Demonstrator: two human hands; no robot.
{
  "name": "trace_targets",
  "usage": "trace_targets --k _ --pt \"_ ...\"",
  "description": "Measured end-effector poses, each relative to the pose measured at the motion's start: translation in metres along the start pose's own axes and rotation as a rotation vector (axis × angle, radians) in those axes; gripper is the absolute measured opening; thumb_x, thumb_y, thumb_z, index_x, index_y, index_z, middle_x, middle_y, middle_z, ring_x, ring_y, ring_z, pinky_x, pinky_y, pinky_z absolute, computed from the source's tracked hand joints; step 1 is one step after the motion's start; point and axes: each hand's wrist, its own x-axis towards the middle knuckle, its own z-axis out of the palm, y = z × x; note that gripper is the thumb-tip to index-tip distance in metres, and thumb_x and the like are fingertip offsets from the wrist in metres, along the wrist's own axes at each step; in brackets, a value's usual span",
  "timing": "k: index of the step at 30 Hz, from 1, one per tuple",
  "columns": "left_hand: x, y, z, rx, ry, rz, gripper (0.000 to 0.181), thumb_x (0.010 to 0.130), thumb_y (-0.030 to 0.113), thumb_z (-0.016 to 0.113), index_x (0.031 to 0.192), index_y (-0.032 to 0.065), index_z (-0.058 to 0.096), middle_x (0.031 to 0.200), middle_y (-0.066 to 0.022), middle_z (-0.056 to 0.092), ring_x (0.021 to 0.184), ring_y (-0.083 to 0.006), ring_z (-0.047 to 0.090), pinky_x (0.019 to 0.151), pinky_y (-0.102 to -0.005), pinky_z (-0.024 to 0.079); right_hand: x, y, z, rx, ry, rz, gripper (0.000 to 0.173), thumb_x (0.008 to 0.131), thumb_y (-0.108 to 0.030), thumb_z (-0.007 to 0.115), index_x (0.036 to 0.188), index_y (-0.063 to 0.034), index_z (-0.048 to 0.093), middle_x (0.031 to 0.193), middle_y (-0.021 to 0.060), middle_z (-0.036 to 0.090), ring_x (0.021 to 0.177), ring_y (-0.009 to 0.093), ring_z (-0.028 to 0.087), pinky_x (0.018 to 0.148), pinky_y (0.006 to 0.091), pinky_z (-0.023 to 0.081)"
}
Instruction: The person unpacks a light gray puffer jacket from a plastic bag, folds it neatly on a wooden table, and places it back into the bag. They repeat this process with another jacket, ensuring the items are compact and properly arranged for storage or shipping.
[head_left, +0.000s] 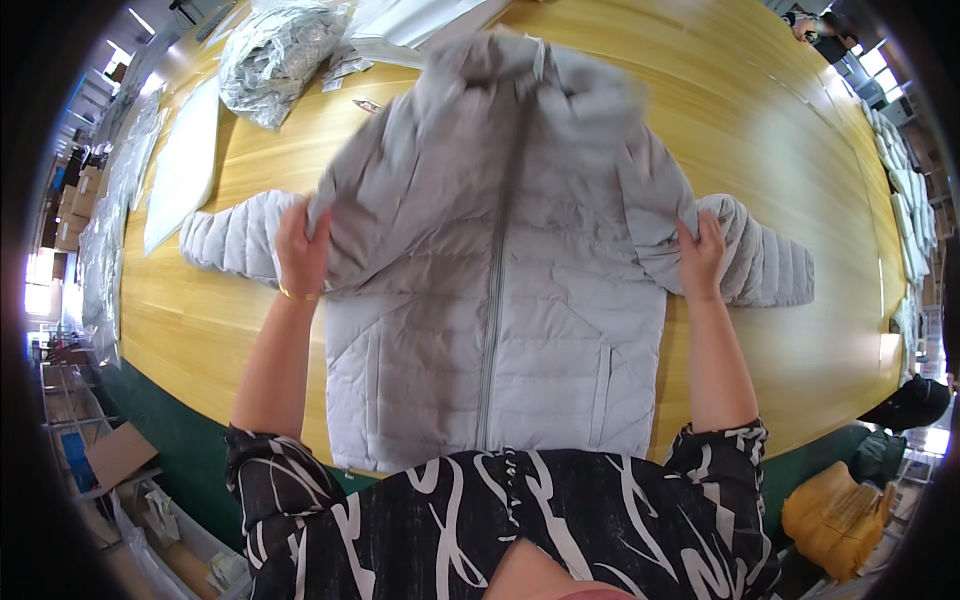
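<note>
A light grey quilted puffer jacket (555, 300) lies front up on the wooden table before me, its collar pointing away and its hem near my body. The front zipper looks closed, and the collar and shoulders are blurred and lifted. Both sleeves spread outward. My left hand (304, 251) grips the sleeve on the left side between thumb and fingers. On the right side, my right hand (702, 251) pinches the other sleeve at about the same height. The fingertips are partly hidden by fabric.
A bundle of clear plastic bags (277, 60) sits at the table's (780, 150) far left, beside small tags (346, 67) and white sheets (184, 165). Folded pale garments (900, 195) line the far right. A cardboard piece (120, 457) and a yellow bundle (840, 517) are below table level. Another person (821, 34) is far off.
</note>
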Motion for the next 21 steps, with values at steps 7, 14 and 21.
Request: trace_targets --k 7,14,21 --pt "-0.072 0.002 -0.026 0.297 -0.443 0.192 0.032 0.072 0.008 0.065 0.103 0.0161 0.058 0.081 -0.0051 0.062 0.078 -0.0238 0.057 0.078 -0.0348 0.037 -0.055 0.028 -0.033 -0.146 -0.249 -0.076 0.037 0.065 0.013 0.046 0.093 -0.0059 0.062 0.091 0.0101 0.058 0.089 0.024 0.056 0.078 0.0301 0.045" --pt "-0.006 0.005 -0.052 0.737 -0.4 0.026 0.024 0.085 0.028 0.053 0.099 0.0107 0.062 0.096 -0.0146 0.057 0.091 -0.0344 0.055 0.075 -0.0419 0.047 -0.004 -0.032 -0.051 0.387 -0.123 0.349 0.025 0.079 0.004 0.045 0.097 -0.0021 0.06 0.08 0.0097 0.063 0.064 0.018 0.063 0.061 0.0262 0.049" --pt "0.139 0.062 -0.057 -0.606 0.004 -0.447 0.034 0.094 0.024 0.04 0.121 0.0034 0.042 0.104 -0.0143 0.06 0.078 -0.022 0.066 0.064 -0.0298 0.054 0.094 -0.09 -0.096 0.638 0.277 -0.026 0.017 0.079 -0.006 0.056 0.095 -0.0006 0.058 0.074 0.0055 0.057 0.063 0.012 0.051 0.055 0.0272 0.042"
